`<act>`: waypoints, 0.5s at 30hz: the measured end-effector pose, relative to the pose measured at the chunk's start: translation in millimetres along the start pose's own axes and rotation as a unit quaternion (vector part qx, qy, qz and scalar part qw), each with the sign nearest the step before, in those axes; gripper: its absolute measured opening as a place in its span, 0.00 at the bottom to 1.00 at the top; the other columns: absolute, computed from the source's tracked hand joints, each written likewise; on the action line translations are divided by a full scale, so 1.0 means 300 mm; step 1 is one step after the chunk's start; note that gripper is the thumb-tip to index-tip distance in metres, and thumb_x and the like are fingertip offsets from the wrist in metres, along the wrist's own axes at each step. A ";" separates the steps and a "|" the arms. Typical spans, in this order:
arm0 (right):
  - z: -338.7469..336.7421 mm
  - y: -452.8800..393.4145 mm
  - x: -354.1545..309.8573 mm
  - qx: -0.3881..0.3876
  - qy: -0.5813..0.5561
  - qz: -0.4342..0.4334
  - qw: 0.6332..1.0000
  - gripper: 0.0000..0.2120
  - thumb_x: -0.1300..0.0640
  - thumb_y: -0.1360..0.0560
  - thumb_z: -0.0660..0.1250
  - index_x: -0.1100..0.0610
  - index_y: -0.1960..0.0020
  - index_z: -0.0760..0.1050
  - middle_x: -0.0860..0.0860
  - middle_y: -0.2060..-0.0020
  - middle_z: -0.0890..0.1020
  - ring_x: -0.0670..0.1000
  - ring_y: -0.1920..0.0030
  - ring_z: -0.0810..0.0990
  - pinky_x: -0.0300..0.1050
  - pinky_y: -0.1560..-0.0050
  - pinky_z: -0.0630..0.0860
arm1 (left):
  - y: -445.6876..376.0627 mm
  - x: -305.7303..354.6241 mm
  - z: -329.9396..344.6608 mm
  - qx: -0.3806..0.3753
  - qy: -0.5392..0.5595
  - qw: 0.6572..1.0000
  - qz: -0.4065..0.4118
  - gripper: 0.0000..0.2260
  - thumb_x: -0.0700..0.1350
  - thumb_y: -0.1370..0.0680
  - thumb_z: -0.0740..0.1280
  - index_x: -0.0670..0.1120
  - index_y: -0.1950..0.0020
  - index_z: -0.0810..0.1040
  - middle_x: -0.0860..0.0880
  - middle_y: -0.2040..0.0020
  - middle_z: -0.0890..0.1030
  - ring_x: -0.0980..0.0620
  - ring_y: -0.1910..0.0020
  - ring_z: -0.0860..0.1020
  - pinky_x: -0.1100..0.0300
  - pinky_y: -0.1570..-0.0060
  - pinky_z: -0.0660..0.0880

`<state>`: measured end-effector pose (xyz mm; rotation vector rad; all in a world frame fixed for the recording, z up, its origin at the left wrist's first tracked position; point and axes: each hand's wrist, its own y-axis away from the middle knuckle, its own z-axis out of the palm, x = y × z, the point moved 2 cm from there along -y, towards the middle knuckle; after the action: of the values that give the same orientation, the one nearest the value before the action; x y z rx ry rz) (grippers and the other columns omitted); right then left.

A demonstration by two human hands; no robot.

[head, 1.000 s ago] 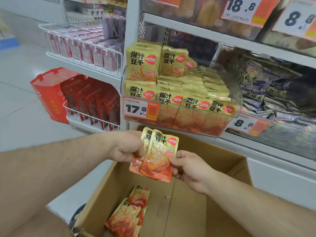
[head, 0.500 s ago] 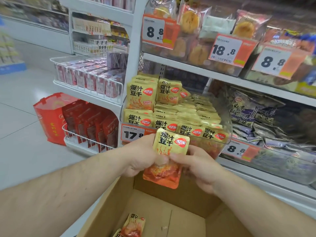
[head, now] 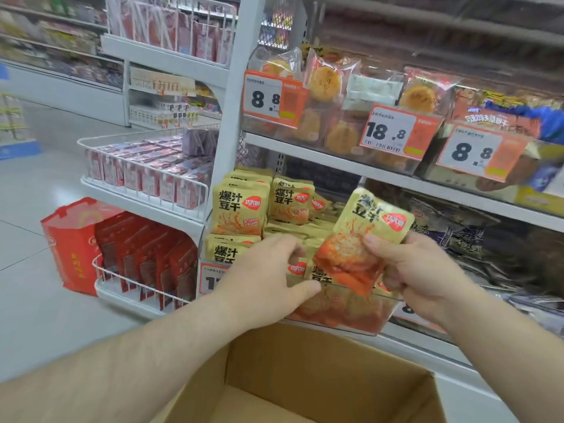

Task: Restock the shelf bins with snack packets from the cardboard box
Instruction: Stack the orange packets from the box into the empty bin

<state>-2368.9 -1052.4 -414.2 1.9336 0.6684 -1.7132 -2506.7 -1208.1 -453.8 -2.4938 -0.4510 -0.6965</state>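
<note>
Two hands work at the front of the clear shelf bin [head: 378,319], above the open cardboard box [head: 305,377] at the bottom of the view. Left hand [head: 268,276] reaches into the bin's front row of yellow dried-tofu packets [head: 241,212], fingers bent down among them and thumb stretched along the front wall; whether it pinches one I cannot tell. Right hand [head: 418,270] grips a tilted yellow-and-orange snack packet [head: 363,236], possibly a small stack, thumb across its face, just over the bin's right end. The placing step seems under way. Next, I judge, the left hand should part the row so the held packet slides in upright, label forward.
</note>
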 end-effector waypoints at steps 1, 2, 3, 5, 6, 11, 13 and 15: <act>-0.010 -0.020 -0.018 0.021 0.013 -0.018 1.000 0.08 0.59 0.26 0.72 0.58 0.48 0.80 0.50 0.60 0.85 0.41 0.74 0.76 0.41 0.70 0.65 | -0.017 0.000 0.006 -0.005 -0.080 0.996 0.043 0.23 0.62 0.25 0.68 0.54 0.34 0.70 0.59 0.41 0.72 0.58 0.41 0.71 0.62 0.40 0.69; -0.016 -0.043 -0.030 0.033 0.024 -0.036 0.999 0.07 0.59 0.26 0.73 0.57 0.49 0.80 0.47 0.64 0.85 0.39 0.75 0.75 0.41 0.69 0.64 | -0.038 -0.003 0.017 -0.011 -0.151 0.985 0.076 0.26 0.64 0.25 0.66 0.52 0.32 0.69 0.56 0.37 0.71 0.56 0.37 0.69 0.59 0.35 0.67; -0.012 -0.062 -0.041 0.043 0.031 -0.052 0.997 0.06 0.59 0.26 0.73 0.57 0.50 0.80 0.45 0.67 0.83 0.38 0.77 0.74 0.39 0.70 0.65 | -0.064 -0.006 0.029 -0.018 -0.210 0.973 0.095 0.30 0.66 0.26 0.65 0.51 0.30 0.67 0.53 0.34 0.70 0.53 0.34 0.67 0.56 0.31 0.66; 0.004 -0.098 -0.057 0.055 0.044 -0.087 0.994 0.06 0.61 0.27 0.74 0.55 0.51 0.81 0.46 0.66 0.84 0.38 0.72 0.78 0.36 0.69 0.71 | -0.119 -0.017 0.051 -0.044 -0.283 0.954 0.092 0.39 0.70 0.29 0.65 0.47 0.26 0.63 0.47 0.28 0.66 0.46 0.28 0.62 0.49 0.26 0.60; 0.011 -0.116 -0.060 0.061 0.050 -0.104 0.991 0.07 0.61 0.28 0.75 0.54 0.52 0.81 0.47 0.62 0.86 0.41 0.66 0.82 0.37 0.64 0.75 | -0.148 -0.027 0.062 -0.066 -0.302 0.948 0.079 0.45 0.72 0.31 0.65 0.46 0.24 0.59 0.45 0.24 0.62 0.43 0.25 0.58 0.47 0.24 0.56; 0.039 -0.180 -0.089 0.077 0.092 -0.160 0.980 0.11 0.64 0.29 0.75 0.50 0.52 0.80 0.46 0.56 0.86 0.46 0.54 0.85 0.45 0.51 0.80 | -0.260 -0.077 0.103 -0.182 -0.357 0.916 0.005 0.60 0.78 0.35 0.63 0.44 0.19 0.41 0.39 0.19 0.44 0.39 0.20 0.44 0.44 0.22 0.42; 0.040 -0.204 -0.097 0.080 0.111 -0.165 0.977 0.11 0.63 0.29 0.76 0.50 0.53 0.80 0.46 0.57 0.86 0.48 0.53 0.85 0.48 0.48 0.80 | -0.273 -0.079 0.115 -0.191 -0.353 0.916 0.004 0.59 0.78 0.36 0.64 0.45 0.19 0.43 0.39 0.19 0.47 0.38 0.20 0.47 0.44 0.22 0.44; 0.037 -0.227 -0.102 0.081 0.102 -0.152 0.980 0.10 0.62 0.28 0.75 0.50 0.51 0.80 0.47 0.55 0.86 0.49 0.52 0.85 0.52 0.46 0.80 | -0.273 -0.082 0.121 -0.184 -0.348 0.919 0.009 0.59 0.78 0.36 0.64 0.46 0.19 0.44 0.39 0.19 0.49 0.38 0.21 0.48 0.43 0.22 0.46</act>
<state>-2423.8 -1008.3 -386.9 2.2369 0.9707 -1.8091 -2548.3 -1125.4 -463.2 -3.0635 -0.5800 0.1722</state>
